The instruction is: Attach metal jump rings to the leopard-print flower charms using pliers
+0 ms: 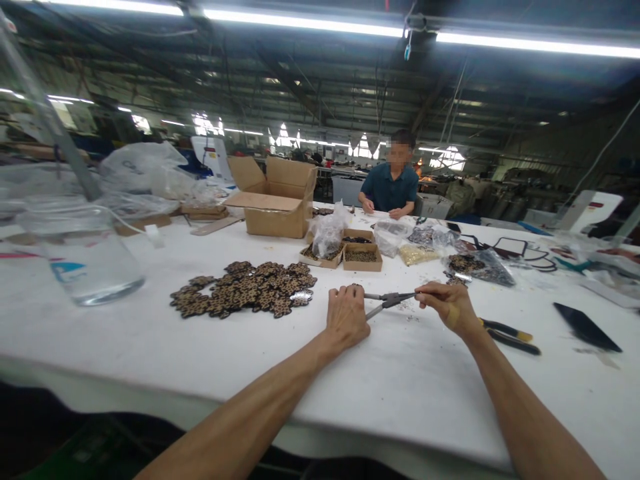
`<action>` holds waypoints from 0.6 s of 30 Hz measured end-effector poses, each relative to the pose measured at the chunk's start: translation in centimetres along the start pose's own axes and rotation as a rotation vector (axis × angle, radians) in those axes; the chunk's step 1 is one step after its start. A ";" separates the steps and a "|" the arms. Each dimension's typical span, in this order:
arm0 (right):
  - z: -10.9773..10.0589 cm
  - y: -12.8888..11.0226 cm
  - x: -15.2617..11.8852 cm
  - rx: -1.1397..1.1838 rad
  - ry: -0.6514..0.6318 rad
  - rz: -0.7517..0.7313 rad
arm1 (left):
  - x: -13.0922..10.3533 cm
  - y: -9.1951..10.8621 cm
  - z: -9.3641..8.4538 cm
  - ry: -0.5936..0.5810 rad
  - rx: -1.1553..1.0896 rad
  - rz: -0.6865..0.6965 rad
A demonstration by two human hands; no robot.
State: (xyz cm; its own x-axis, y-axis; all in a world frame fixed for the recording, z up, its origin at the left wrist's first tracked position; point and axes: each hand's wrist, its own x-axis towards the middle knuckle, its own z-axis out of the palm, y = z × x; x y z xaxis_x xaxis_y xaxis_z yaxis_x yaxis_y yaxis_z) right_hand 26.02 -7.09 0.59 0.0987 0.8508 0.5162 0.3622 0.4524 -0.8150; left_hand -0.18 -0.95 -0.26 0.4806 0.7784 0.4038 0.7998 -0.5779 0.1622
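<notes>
My left hand (347, 312) is wrapped round the handles of a pair of long-nosed pliers (389, 301), whose jaws point right. At the jaw tips, the fingers of my right hand (447, 305) pinch something too small to make out. A strip of tape is stuck near the right thumb. Tiny silvery bits (411, 317) lie scattered on the white table below the jaws. Left of my hands spreads a pile of brown-and-black patterned, flower-shaped pieces (250, 290). Close to my right wrist rests a second pair of pliers (511, 335) with black and yellow handles.
Small cardboard trays (363, 257) of little parts stand ahead, beside an open cardboard box (277, 217). A water jug (87, 257) is at left. A phone-like black slab (586, 327) and plastic bags (493, 267) lie at right. Across the table sits a person (390, 187).
</notes>
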 end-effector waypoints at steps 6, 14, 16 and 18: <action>-0.2 -0.1 -0.1 0.028 -0.004 0.043 | -0.1 -0.1 0.3 -0.046 -0.067 -0.017; -0.4 -0.6 -0.2 0.002 -0.033 0.013 | -0.1 0.0 0.5 -0.027 -0.043 -0.025; -0.5 -0.6 -0.2 -0.006 -0.042 -0.001 | -0.1 0.0 0.6 -0.027 -0.025 -0.026; -0.5 -0.7 -0.2 -0.013 -0.049 -0.017 | -0.1 0.0 0.7 -0.024 -0.009 -0.027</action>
State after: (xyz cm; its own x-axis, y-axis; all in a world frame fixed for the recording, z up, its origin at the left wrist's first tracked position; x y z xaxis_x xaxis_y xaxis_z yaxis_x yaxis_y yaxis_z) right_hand 26.24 -7.67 1.16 0.0467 0.8552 0.5162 0.3752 0.4639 -0.8025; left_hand 0.00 -0.85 -0.92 0.4679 0.7992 0.3774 0.8090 -0.5592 0.1811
